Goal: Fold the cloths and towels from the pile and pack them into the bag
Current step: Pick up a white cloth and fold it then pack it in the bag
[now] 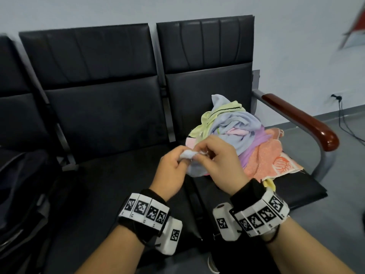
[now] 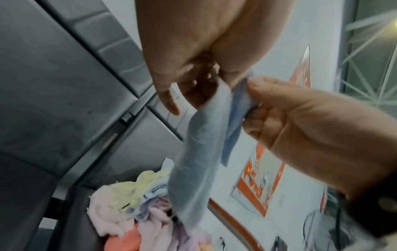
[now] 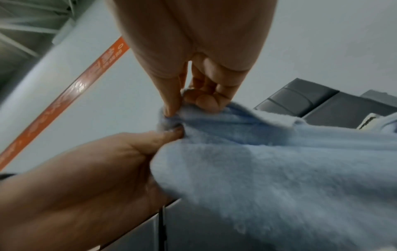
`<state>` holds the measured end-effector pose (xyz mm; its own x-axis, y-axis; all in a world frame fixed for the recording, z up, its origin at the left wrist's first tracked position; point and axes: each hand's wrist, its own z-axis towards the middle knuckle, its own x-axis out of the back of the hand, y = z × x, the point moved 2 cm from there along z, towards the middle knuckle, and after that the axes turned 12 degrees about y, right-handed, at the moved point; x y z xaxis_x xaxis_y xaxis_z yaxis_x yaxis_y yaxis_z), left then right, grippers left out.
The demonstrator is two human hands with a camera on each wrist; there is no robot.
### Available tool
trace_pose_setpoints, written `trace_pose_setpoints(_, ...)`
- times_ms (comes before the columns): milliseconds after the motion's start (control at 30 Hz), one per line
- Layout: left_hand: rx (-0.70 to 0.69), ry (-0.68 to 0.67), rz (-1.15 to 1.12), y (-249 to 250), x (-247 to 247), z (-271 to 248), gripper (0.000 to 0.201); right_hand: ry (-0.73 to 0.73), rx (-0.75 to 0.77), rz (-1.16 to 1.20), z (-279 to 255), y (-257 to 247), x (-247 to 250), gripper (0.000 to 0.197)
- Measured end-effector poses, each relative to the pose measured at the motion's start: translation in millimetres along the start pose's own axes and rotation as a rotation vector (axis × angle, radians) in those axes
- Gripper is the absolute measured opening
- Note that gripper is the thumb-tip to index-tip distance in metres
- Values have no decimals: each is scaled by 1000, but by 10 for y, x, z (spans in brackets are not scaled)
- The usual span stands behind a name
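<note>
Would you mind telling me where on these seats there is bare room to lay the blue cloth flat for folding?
The middle seat, between the dark bag and the pile, looks bare. The right seat is crowded by the pile up to the armrest. Both hands hold the blue cloth.

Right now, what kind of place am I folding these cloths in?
Probably a waiting area or lobby. The seats are black padded chairs linked in a row, with a wooden armrest at the end, against a plain wall carrying an orange poster.
</note>
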<state>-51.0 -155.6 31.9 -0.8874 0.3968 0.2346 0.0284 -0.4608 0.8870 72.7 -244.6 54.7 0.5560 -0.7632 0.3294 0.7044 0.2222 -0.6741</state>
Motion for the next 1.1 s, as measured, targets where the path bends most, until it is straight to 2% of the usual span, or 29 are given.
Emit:
trace_pose_setpoints(100,35,131,-73,80,346,-62,23,-18,-14,17,-58,-82,-103,24)
trace_pose_setpoints(167,55,186,-88,122,578,-118,24,-109,-55,-131,-129,-23,-213,38)
trace_pose_setpoints(233,61,194,-100,150,789,-206,22,-202,-98,-293,-253,67,-332,47)
trace_pose_setpoints(300,70,180,-114,166,977,-316,18,-225,-153,-308,-391,147,-452,59)
trace_pose_setpoints(467,110,130,-139,124,1368,-551,21,-127,-186,-298,-554,275,-726,77)
trace_pose_setpoints(533,123,101,-154,125,1475,-627,17,-178,-148,-386,-567,295,-847,67)
trace_pose_setpoints(600,140,70,-151,103,1555,-684,15,-231,-105,-468,-579,321,-956,37)
trace_pose_setpoints(667,171,75,-94,17,1627,-706,16,-286,-100,-548,-607,354,-1020,19)
trace_pose_setpoints(833,380,315,83,-515,1801,-683,24,-343,-108,-478,-610,303,-1058,13)
trace_pose_setpoints(900,449,330,198,-739,1798,-684,20,-348,-100,-410,-605,236,-1056,15)
trace_pose_setpoints(933,474,303,245,-827,1764,-686,16,-345,-94,-360,-605,188,-1059,15)
trace_pose_setpoints(967,495,254,279,-888,1708,-686,19,-347,-91,-308,-605,133,-1070,15)
trace_pose_setpoints(1033,497,119,294,-966,1549,-689,45,-381,-88,-260,-605,41,-1121,20)
trace_pose_setpoints(1100,457,-44,188,-950,1372,-707,55,-441,-109,-268,-620,-1,-1191,21)
